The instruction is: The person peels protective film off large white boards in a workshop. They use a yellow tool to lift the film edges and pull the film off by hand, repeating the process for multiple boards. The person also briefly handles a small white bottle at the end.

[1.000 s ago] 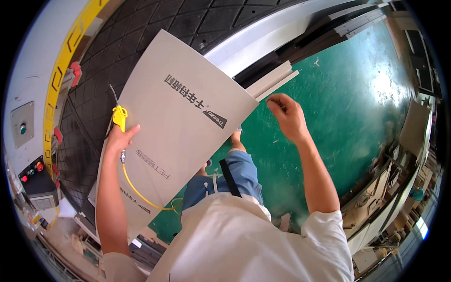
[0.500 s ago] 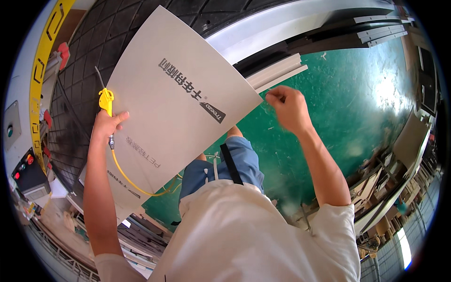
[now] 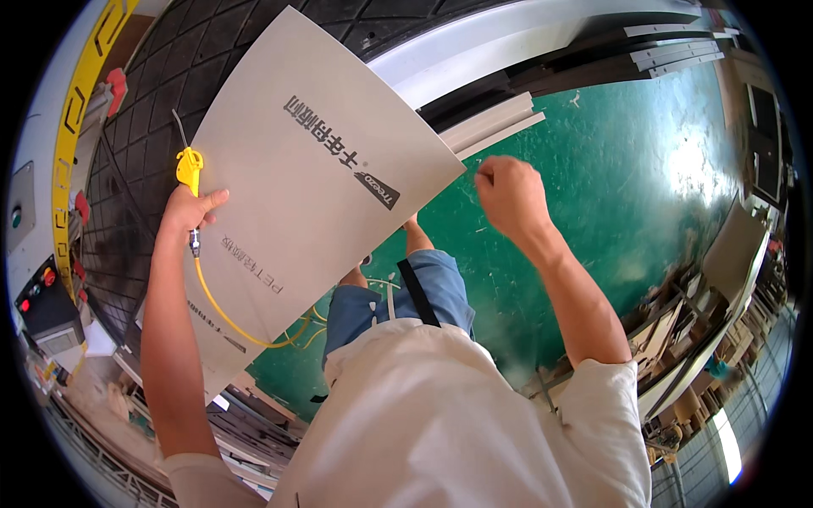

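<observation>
Left hand [image 3: 188,212] clamps the near-left edge of the large pale panel [image 3: 296,182], pinning a yellow air blow gun [image 3: 188,168] against it; the yellow coiled hose [image 3: 229,317] trails below the panel. Right hand [image 3: 508,193] is a closed fist just right of the panel's right corner, holding nothing visible. Panel hangs tilted over the black grid mat [image 3: 152,110]. Judgement: right hand should retake the panel's corner, steadying it.

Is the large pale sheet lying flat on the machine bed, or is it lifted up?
Lifted. The pale sheet tilts above the black bed, its near corner over the green floor; the left hand grips its edge.
</observation>
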Demonstrator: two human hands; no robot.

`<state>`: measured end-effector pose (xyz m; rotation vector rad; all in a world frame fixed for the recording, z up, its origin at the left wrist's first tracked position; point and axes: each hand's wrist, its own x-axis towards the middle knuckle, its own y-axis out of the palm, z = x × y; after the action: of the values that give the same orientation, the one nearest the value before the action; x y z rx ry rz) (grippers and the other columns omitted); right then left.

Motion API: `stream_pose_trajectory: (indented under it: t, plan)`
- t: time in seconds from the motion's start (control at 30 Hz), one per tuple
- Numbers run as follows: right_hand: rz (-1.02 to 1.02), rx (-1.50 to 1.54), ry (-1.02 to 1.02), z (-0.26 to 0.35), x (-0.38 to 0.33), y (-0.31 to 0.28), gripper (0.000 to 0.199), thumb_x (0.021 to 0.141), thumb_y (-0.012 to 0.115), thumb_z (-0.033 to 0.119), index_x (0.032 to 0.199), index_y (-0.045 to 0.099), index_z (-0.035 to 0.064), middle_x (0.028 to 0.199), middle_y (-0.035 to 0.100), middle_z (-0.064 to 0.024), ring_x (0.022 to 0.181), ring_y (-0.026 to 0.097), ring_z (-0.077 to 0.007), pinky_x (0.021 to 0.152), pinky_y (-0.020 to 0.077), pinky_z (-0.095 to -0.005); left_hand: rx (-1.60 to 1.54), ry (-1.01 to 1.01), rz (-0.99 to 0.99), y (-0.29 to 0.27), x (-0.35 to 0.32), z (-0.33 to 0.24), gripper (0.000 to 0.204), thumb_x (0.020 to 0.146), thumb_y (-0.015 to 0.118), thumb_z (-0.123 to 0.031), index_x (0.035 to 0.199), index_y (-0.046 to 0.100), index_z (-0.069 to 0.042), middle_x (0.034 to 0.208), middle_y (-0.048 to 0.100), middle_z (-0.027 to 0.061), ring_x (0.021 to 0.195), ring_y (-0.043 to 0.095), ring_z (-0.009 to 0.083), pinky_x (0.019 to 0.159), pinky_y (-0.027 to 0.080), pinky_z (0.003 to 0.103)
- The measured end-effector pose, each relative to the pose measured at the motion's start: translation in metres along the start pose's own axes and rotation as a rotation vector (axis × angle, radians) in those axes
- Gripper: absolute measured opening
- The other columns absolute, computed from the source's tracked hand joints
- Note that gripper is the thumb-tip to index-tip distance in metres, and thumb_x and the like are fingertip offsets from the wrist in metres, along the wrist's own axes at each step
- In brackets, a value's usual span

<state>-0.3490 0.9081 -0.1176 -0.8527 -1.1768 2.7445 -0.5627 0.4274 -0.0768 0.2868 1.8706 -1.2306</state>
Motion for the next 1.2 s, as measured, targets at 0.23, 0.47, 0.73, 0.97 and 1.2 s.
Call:
stream_pose_trajectory:
  t: [0.23,0.47,0.73,0.97,1.2]
  plan:
    - [0.025,0.480,0.109,0.001,-0.002,-0.020,0.021,0.092,0.070,0.015,0.105,0.075,-0.0010,0.087,0.074,-0.0107,0.077,0.068,-0.0168,0.072,0.0543,-0.0314,0.060,0.046,-0.019,-0.003,0.002,0.008,0.052,0.078,0.091,-0.034,0.102,0.058,-0.001,0.074,0.057,0.0011,0.051,0.055,0.0109,0.043,0.040,0.027]
    - [0.106,0.380,0.053,0.017,0.009,-0.022,0.023,0.091,0.070,0.014,0.107,0.074,-0.0020,0.089,0.075,-0.0131,0.078,0.069,-0.0185,0.072,0.0547,-0.0325,0.038,0.048,-0.028,0.001,-0.004,0.003,0.051,0.078,0.090,-0.035,0.099,0.058,-0.001,0.073,0.056,0.0008,0.051,0.055,0.0111,0.044,0.040,0.028]
    - [0.086,0.329,0.075,0.014,0.026,-0.028,0.022,0.089,0.071,0.016,0.103,0.076,-0.0010,0.088,0.076,-0.0145,0.075,0.071,-0.0207,0.072,0.0557,-0.0332,0.069,0.064,-0.043,0.000,-0.001,0.004,0.048,0.078,0.090,-0.034,0.095,0.059,-0.001,0.070,0.058,0.0013,0.050,0.055,0.0112,0.044,0.041,0.028]
    - [0.053,0.091,0.093,0.031,0.016,-0.017,0.022,0.084,0.070,0.018,0.095,0.076,-0.0003,0.085,0.075,-0.0171,0.077,0.073,-0.0318,0.070,0.0566,-0.0383,0.048,0.099,-0.042,-0.001,0.001,0.006,0.048,0.076,0.091,-0.031,0.096,0.060,0.000,0.070,0.058,0.0015,0.051,0.057,0.0123,0.045,0.045,0.028]
    - [0.095,0.383,0.291,-0.021,-0.039,0.020,0.020,0.086,0.071,0.016,0.094,0.076,-0.0012,0.074,0.072,-0.0108,0.066,0.069,-0.0199,0.063,0.0541,-0.0345,0.024,0.068,-0.094,-0.002,0.002,0.011,0.066,0.069,0.094,-0.030,0.113,0.060,0.006,0.089,0.062,0.0081,0.055,0.058,0.0155,0.049,0.053,0.029]
